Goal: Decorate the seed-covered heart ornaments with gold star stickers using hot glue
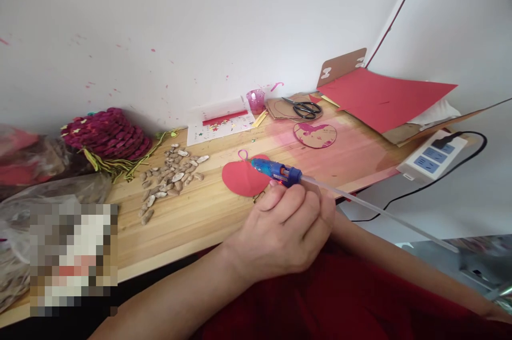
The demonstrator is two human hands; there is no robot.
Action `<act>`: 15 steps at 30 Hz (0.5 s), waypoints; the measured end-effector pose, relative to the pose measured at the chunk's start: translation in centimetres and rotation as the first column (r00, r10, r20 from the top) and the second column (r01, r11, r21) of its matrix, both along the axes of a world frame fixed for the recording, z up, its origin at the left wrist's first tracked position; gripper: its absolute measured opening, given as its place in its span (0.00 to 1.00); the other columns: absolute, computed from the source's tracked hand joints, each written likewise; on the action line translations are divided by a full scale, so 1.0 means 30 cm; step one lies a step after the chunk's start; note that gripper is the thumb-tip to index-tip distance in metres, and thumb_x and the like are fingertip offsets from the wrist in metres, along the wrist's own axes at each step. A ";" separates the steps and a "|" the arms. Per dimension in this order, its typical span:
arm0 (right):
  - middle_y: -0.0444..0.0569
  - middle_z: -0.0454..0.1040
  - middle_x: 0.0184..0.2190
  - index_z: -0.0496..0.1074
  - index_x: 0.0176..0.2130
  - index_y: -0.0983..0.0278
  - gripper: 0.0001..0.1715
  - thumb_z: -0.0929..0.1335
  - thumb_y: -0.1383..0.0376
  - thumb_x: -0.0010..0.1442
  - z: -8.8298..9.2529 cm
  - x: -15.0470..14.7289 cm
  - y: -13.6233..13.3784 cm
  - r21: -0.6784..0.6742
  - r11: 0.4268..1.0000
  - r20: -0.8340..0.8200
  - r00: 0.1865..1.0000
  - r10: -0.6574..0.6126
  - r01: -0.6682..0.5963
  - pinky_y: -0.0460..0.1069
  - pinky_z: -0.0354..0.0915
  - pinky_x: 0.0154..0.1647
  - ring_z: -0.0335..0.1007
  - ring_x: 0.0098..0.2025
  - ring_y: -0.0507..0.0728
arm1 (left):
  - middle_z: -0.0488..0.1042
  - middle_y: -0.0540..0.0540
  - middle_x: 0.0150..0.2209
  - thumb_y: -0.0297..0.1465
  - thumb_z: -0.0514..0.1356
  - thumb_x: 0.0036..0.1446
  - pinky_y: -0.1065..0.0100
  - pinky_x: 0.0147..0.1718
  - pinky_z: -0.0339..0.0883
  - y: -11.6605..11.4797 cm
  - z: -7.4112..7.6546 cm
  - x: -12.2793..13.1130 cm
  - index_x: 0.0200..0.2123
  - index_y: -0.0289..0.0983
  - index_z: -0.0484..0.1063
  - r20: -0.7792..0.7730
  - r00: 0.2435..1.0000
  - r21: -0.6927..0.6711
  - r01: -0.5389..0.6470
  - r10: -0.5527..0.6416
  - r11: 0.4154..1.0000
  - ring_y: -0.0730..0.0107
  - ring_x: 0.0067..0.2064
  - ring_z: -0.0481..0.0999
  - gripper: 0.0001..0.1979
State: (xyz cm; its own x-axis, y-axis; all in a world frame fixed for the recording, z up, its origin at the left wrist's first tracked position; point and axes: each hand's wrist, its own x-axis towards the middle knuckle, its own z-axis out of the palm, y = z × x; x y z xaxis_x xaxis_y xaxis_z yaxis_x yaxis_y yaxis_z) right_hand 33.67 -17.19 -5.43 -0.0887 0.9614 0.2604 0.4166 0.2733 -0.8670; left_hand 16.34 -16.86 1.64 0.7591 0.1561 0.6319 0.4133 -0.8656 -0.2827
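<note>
The red paper disc (242,179) lies on the table (192,212) at mid-frame, just left of my hands. The glue gun (276,171) runs left to right, its nozzle over the disc and its glue stick (380,212) trailing lower right. My left hand (284,228) is curled around the gun. My right hand is hidden beneath it, so I cannot tell its grip.

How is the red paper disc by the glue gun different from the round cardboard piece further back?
The red paper disc is plain red; the cardboard disc is brown with pink splotches. The red paper disc lies under the glue gun in the left hand; the cardboard disc sits further back, near the scissors. Both are roundish and flat on the wooden table.
</note>
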 end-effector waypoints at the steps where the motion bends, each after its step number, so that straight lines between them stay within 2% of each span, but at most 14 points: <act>1: 0.50 0.77 0.32 0.75 0.49 0.53 0.20 0.66 0.44 0.67 -0.006 0.002 -0.027 -0.008 0.999 0.003 0.999 -0.032 0.032 0.52 0.69 0.16 0.76 0.28 0.60 | 0.80 0.44 0.44 0.26 0.56 0.68 0.58 0.45 0.63 0.005 -0.005 0.021 0.55 0.29 0.74 0.001 1.000 0.020 -0.021 0.021 1.000 0.60 0.46 0.74 0.16; 3: 0.52 0.78 0.39 0.74 0.53 0.50 0.21 0.67 0.45 0.67 -0.015 -0.036 -0.069 -0.026 0.974 0.015 0.974 -0.224 0.224 0.53 0.73 0.19 0.79 0.33 0.62 | 0.79 0.44 0.42 0.27 0.57 0.67 0.59 0.41 0.61 0.014 -0.012 0.059 0.52 0.29 0.76 0.019 0.999 0.043 -0.036 0.035 0.998 0.60 0.43 0.73 0.13; 5: 0.53 0.77 0.44 0.73 0.51 0.49 0.18 0.66 0.46 0.68 -0.010 -0.131 -0.081 0.020 0.910 0.014 0.910 -0.415 0.415 0.54 0.75 0.22 0.80 0.42 0.65 | 0.78 0.44 0.40 0.26 0.58 0.67 0.59 0.37 0.57 0.022 -0.015 0.087 0.48 0.30 0.77 0.052 0.998 0.040 -0.035 0.032 0.999 0.61 0.41 0.72 0.11; 6: 0.55 0.76 0.46 0.73 0.51 0.49 0.16 0.65 0.47 0.69 0.000 -0.193 -0.075 0.087 0.820 -0.007 0.823 -0.568 0.566 0.55 0.77 0.25 0.79 0.48 0.68 | 0.78 0.44 0.40 0.26 0.57 0.67 0.59 0.36 0.56 0.026 -0.016 0.097 0.46 0.31 0.78 0.066 0.997 0.033 -0.031 0.028 0.999 0.61 0.40 0.72 0.10; 7: 0.56 0.75 0.48 0.72 0.52 0.48 0.16 0.65 0.48 0.69 0.012 -0.256 -0.063 0.161 0.648 -0.051 0.662 -0.748 0.744 0.57 0.78 0.29 0.75 0.54 0.70 | 0.78 0.43 0.39 0.25 0.57 0.67 0.59 0.36 0.55 0.028 -0.016 0.104 0.45 0.31 0.78 0.077 0.997 0.027 -0.028 0.026 0.999 0.61 0.40 0.71 0.10; 8: 0.57 0.74 0.49 0.71 0.54 0.48 0.15 0.64 0.51 0.70 0.027 -0.314 -0.048 0.220 0.430 -0.097 0.458 -0.883 0.876 0.60 0.78 0.33 0.71 0.59 0.72 | 0.78 0.43 0.39 0.24 0.56 0.67 0.58 0.35 0.54 0.030 -0.016 0.108 0.44 0.31 0.78 0.082 0.996 0.022 -0.027 0.025 0.999 0.61 0.40 0.71 0.10; 9: 0.57 0.74 0.50 0.70 0.55 0.48 0.16 0.64 0.53 0.70 0.040 -0.362 -0.033 0.264 0.315 -0.101 0.351 -0.931 0.912 0.61 0.78 0.37 0.68 0.61 0.73 | 0.77 0.42 0.39 0.24 0.56 0.67 0.58 0.35 0.54 0.032 -0.016 0.109 0.43 0.31 0.78 0.085 0.996 0.015 -0.027 0.025 1.000 0.61 0.40 0.71 0.10; 11: 0.57 0.74 0.50 0.70 0.55 0.48 0.15 0.65 0.54 0.70 0.053 -0.418 -0.011 0.331 0.250 -0.065 0.286 -0.956 0.910 0.63 0.78 0.40 0.68 0.61 0.73 | 0.77 0.41 0.39 0.24 0.56 0.66 0.58 0.36 0.54 0.032 -0.016 0.108 0.43 0.30 0.77 0.085 0.996 0.012 -0.020 0.019 1.000 0.61 0.40 0.71 0.09; 12: 0.58 0.74 0.50 0.71 0.54 0.49 0.15 0.65 0.54 0.69 0.047 -0.427 -0.007 0.331 0.264 -0.055 0.298 -0.953 0.906 0.62 0.78 0.40 0.68 0.61 0.73 | 0.77 0.41 0.39 0.24 0.56 0.66 0.58 0.35 0.54 0.031 -0.017 0.106 0.43 0.30 0.77 0.088 0.996 0.009 -0.017 0.016 1.000 0.61 0.40 0.71 0.09; 14: 0.59 0.74 0.51 0.68 0.57 0.49 0.19 0.64 0.50 0.69 0.009 -0.420 -0.012 0.252 0.352 -0.068 0.379 -0.923 0.902 0.61 0.77 0.38 0.69 0.61 0.73 | 0.77 0.41 0.38 0.24 0.57 0.66 0.58 0.34 0.53 0.030 -0.016 0.104 0.44 0.29 0.77 0.101 0.995 0.006 -0.009 0.008 1.000 0.61 0.39 0.71 0.09; 15: 0.60 0.74 0.51 0.65 0.60 0.49 0.23 0.63 0.48 0.70 -0.021 -0.411 -0.018 0.173 0.431 -0.082 0.449 -0.890 0.886 0.61 0.77 0.35 0.70 0.61 0.74 | 0.77 0.41 0.37 0.24 0.57 0.65 0.58 0.34 0.53 0.029 -0.016 0.104 0.44 0.28 0.77 0.111 0.994 0.004 -0.008 0.007 1.000 0.61 0.39 0.70 0.09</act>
State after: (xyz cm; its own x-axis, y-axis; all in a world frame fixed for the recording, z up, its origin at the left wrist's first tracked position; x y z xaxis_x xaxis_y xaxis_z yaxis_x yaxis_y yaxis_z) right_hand 21.34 -17.74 -6.05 0.7806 0.4542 0.4293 0.5320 -0.1224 -0.8378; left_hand 19.45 -15.99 1.17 0.6833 0.1586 0.7127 0.4488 -0.8612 -0.2387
